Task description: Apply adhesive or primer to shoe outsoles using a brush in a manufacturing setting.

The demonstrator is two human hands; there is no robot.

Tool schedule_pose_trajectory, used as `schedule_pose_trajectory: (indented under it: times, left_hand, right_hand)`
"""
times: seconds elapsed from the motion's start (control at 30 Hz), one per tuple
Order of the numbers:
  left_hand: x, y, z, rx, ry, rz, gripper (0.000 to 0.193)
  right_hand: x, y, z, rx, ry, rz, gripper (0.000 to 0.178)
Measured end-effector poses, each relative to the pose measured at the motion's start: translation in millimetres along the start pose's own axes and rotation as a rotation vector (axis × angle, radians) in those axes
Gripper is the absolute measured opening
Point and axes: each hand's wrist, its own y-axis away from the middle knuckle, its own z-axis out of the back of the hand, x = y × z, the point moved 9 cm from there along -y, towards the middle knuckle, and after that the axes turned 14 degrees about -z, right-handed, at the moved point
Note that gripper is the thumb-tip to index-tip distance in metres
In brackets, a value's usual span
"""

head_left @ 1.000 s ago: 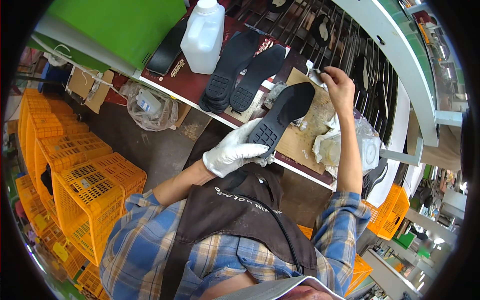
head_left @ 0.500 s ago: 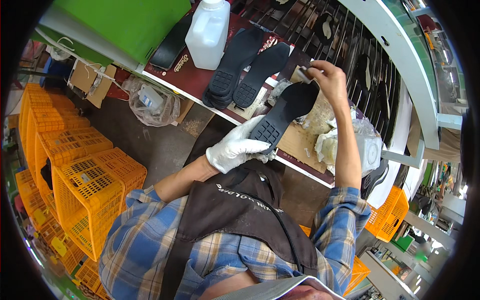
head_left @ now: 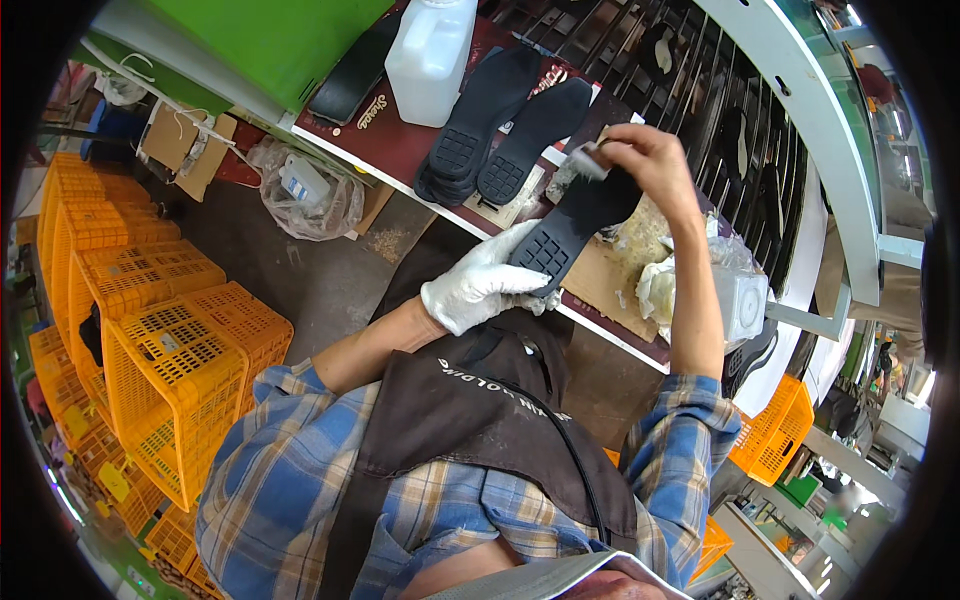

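My left hand (head_left: 478,288), in a white glove, grips the heel end of a black shoe sole (head_left: 572,230) with a block-patterned tread. The sole is held slantwise over the bench edge, its toe end pointing away to the right. Bare, my right hand (head_left: 655,172) pinches what looks like a small brush (head_left: 588,163) with a pale flat head, just over the far edge of the sole's toe end. Several more black soles (head_left: 480,125) lie stacked beyond my left hand, with another sole (head_left: 530,145) beside the stack.
A white plastic jug (head_left: 430,65) stands on the dark red bench top (head_left: 385,145). Stained cardboard (head_left: 605,285) and crumpled wrapping (head_left: 660,285) lie to the right. Behind is a rack of metal rods (head_left: 690,110) carrying shoe parts. Orange crates (head_left: 190,370) are stacked at the left.
My right hand has moved slightly left with the brush, along the sole's toe end. The sole and my left hand have shifted a little to the right in the picture.
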Motion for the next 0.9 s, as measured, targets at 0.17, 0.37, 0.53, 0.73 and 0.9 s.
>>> schedule_pose_trajectory:
  times: [0.17, 0.37, 0.53, 0.73, 0.9]
  left_hand:
    - [0, 0, -1, -0.019, 0.051, -0.008, 0.071]
    - [-2, 2, -5, -0.016, 0.036, -0.021, 0.069]
    - [-2, 4, -4, -0.034, -0.017, -0.023, 0.072]
    - [-3, 5, -5, -0.022, -0.062, -0.038, 0.067]
    - [-3, 5, -5, -0.028, -0.092, -0.024, 0.067]
  right_hand:
    - [0, 14, -45, 0.438, 0.037, -0.024, 0.017]
    - [-2, 17, -41, 0.350, -0.183, -0.187, 0.016]
    - [15, 17, -26, 0.065, -0.147, -0.040, 0.016]
    - [37, 27, -45, 0.172, -0.020, 0.022, 0.017]
    - [21, 40, -68, 0.474, -0.182, -0.050, 0.021]
